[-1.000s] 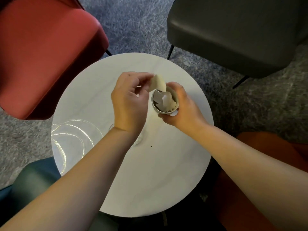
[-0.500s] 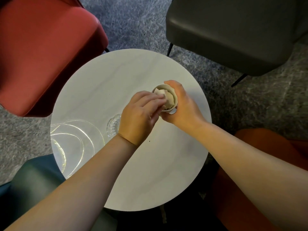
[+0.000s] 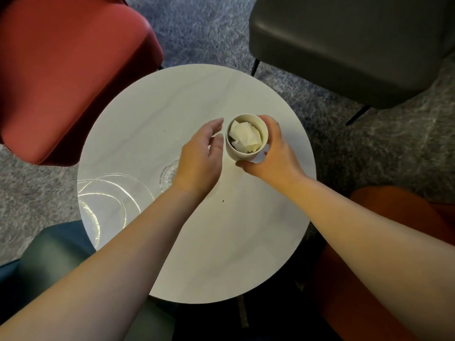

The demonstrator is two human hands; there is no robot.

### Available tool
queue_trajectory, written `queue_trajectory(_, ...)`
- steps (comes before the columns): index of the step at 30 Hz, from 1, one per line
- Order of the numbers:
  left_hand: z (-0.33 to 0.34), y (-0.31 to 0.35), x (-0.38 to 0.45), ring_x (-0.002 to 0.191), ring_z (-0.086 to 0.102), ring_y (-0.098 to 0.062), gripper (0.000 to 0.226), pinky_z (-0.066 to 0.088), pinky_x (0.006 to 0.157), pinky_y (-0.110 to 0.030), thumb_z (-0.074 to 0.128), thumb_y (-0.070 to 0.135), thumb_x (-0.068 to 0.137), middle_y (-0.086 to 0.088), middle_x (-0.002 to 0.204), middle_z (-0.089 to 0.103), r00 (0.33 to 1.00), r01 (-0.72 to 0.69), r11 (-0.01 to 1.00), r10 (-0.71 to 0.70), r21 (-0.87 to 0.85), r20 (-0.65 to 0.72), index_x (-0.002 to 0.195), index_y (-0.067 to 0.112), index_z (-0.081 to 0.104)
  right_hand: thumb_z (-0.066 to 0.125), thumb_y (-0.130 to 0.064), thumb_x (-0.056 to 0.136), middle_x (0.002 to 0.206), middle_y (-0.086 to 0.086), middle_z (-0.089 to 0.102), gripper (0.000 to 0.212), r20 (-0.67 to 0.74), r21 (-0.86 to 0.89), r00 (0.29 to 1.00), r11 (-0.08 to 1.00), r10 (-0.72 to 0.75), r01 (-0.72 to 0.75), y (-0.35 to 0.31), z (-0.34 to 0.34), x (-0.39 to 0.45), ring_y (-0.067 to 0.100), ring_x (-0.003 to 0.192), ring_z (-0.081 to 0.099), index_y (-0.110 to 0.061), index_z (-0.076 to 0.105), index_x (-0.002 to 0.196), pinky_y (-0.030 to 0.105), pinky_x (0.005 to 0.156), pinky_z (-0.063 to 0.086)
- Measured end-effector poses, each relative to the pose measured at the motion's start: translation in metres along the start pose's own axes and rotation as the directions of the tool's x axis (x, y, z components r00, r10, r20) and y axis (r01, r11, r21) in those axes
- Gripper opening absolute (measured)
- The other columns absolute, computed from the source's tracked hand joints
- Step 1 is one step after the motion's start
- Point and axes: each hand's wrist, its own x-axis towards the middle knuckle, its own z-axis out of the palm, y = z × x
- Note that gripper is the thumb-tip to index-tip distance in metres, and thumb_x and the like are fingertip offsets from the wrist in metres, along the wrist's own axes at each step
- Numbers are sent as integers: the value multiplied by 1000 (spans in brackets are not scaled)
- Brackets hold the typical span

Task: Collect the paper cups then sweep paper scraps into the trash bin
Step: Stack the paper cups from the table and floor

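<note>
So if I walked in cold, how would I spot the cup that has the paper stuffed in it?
Find the round white table between the red chair and the grey chair. Toward its far right side the right hand grips a small cream paper cup, with the left hand open beside it. It is opaque and holds crumpled white paper, unlike the clear glassware nearby.

left hand (image 3: 199,158): fingers relaxed, holding nothing | right hand (image 3: 273,153): fingers curled, gripping

Bare tabletop (image 3: 197,242) nearside; glassware (image 3: 168,174) crowds the left.
</note>
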Motion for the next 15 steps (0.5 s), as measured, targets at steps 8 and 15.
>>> queue_trajectory(8, 4, -6, -5, 105, 59, 0, 39, 50, 95, -27, 37, 6, 101, 14, 114, 62, 997, 64, 994, -59, -89, 58, 130, 22, 57, 86, -23, 62, 95, -29, 50, 77, 11, 59, 997, 996, 72, -72, 1, 13, 7, -4, 86, 55, -42, 36, 118, 16, 73, 49)
queue_trajectory(15, -7, 14, -17, 93, 56, 17, 40, 50, 88, -20, 39, 4, 99, 24, 105, 60, 997, 70, 995, -67, -68, 35, 125, 25, 59, 86, -10, 61, 108, -32, 48, 84, 18, 120, 999, 992, -42, 40, -15, -4, -8, -7, 102, 53, -55, 34, 110, 14, 82, 49)
